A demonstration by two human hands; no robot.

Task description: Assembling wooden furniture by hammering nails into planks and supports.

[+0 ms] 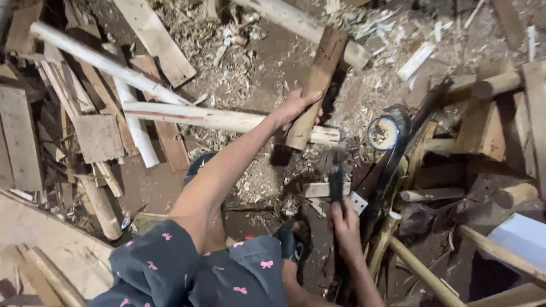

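My left hand (296, 108) is stretched forward and grips a brown wooden block (317, 79) that stands tilted on end over a pale round log (227, 118). My right hand (347, 224) is low and close to me, closed around the dark handle of a hatchet-like tool (335, 179) whose head points up toward the block's lower end. The tool's head is blurred. My dark patterned clothing (193, 270) fills the bottom of the view.
Pale peeled poles (102, 62), planks (156, 40) and offcuts lie heaped at left on a floor of wood shavings (227, 68). A round blue-rimmed tin (383, 132) sits right of the block. More timber, sticks (421, 273) and a pale box (523, 239) crowd the right side.
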